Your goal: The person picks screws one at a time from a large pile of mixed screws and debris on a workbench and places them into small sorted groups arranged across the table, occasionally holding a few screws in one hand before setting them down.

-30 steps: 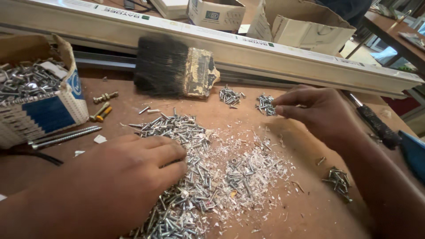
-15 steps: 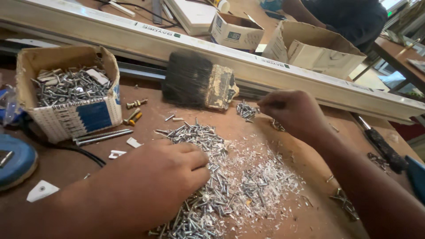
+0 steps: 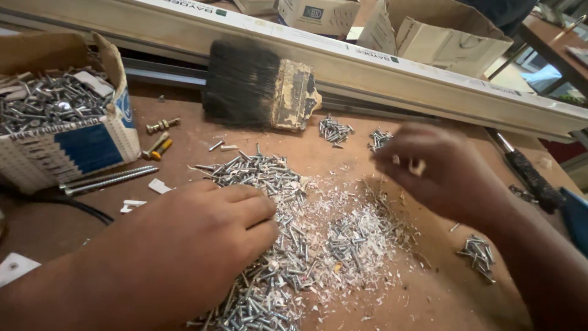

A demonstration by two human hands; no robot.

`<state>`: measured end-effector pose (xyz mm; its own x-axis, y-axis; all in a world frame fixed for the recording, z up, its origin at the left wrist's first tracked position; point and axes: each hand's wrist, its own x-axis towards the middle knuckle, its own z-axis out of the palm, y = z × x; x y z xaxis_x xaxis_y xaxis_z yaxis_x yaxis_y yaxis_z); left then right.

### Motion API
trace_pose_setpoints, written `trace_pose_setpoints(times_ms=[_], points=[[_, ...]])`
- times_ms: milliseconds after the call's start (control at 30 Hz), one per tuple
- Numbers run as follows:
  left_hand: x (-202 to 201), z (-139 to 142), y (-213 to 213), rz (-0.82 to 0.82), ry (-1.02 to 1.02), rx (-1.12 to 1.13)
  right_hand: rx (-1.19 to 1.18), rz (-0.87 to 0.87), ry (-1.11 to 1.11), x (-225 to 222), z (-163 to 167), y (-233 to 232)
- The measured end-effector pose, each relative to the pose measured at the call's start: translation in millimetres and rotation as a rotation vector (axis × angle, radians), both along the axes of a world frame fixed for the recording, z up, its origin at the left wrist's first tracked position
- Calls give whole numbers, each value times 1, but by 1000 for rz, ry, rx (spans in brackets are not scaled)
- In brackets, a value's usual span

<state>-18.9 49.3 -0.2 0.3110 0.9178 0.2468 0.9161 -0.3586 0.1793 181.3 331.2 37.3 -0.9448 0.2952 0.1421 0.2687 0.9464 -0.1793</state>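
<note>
A wide heap of small silver screws (image 3: 269, 178), mixed with pale shavings (image 3: 361, 236), covers the brown tabletop (image 3: 429, 300). My left hand (image 3: 184, 245) lies palm down on the heap's near left side, fingers loosely together and nothing visibly held. My right hand (image 3: 441, 171) is blurred, with its fingertips drawn together just beside a small sorted cluster of screws (image 3: 380, 140). Whether it pinches a screw is unclear. Another small cluster (image 3: 334, 130) lies to the left of that one, and a third (image 3: 478, 251) lies by my right forearm.
A worn black-bristled paintbrush (image 3: 257, 83) lies behind the heap. An open box full of screws (image 3: 55, 122) stands at left, with long bolts (image 3: 107, 179) and brass anchors (image 3: 158, 147) beside it. A white profile (image 3: 429, 79), cardboard boxes (image 3: 441, 30) and a black-handled tool (image 3: 530, 178) border the back and right.
My right hand has pulled back from the small clusters toward me and is now blurred. My left hand stays on the heap. The view has shifted a little.
</note>
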Motion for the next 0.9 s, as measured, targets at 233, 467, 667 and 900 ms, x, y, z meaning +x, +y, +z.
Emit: trace_pose_setpoints(times_ms=[233,467,667,900], points=[[2,-10,9,35,-2,3,-215,192,-227,27,-2,3],[1,-12,7,48,1,-32,-272,313,-222,20,-2,-19],[1,-14,8,6,8,111,-241,23,-439,11,6,-30],[4,-13,6,34,23,-23,-274,90,-420,13,9,-35]])
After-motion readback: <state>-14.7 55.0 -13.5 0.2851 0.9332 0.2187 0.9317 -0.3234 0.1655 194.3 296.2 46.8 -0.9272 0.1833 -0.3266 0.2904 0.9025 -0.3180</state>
